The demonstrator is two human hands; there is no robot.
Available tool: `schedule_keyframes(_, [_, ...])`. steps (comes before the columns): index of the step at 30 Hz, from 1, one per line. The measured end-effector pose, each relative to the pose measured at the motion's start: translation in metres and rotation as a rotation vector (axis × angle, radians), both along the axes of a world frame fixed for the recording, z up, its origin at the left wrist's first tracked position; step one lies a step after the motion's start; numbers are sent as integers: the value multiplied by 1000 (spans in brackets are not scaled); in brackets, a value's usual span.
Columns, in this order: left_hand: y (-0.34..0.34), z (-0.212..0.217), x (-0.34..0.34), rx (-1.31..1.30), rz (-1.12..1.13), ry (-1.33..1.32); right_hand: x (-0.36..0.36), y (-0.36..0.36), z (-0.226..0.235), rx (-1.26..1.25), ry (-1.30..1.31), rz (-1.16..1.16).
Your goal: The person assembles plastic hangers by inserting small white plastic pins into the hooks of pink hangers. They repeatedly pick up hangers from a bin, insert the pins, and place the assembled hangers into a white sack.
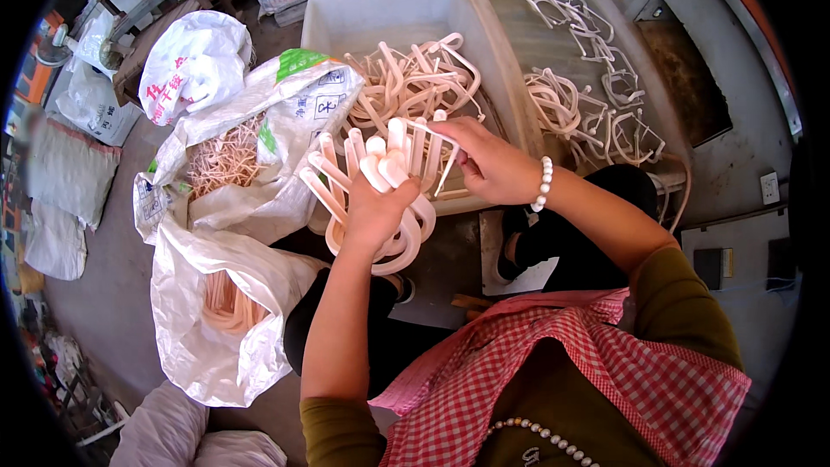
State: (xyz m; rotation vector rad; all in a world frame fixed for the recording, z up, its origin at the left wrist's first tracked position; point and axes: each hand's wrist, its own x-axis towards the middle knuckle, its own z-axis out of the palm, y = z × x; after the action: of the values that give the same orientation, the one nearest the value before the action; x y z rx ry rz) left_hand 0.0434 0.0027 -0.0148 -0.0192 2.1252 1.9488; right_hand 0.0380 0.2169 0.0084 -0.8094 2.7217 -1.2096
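Note:
My left hand (373, 212) grips a bundle of several cream, U-shaped plastic loops (363, 169), their ends fanned upward and their curved bottoms hanging below my fist. My right hand (488, 160), with a white bead bracelet on the wrist, pinches one thin loop at the bundle's right edge. Both hands hover over the near rim of a white plastic tub (346, 22) that holds a tangled heap of the same loops (415, 82).
A second, greyish tub (519, 0) to the right holds white loops (579, 112). Open woven sacks (259, 130) on the left hold more cream pieces; another sack (207, 320) lies below. White bags line the left. My lap carries a red checked apron (605, 372).

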Motion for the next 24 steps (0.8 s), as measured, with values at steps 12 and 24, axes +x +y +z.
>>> schedule_keyframes(12, [11,-5,0,-161,29,151,-15,21,-19,-562,-1200,-247])
schedule_keyframes(24, [-2,-32,-12,442,209,-268,-46,-94,127,-1036,464,92])
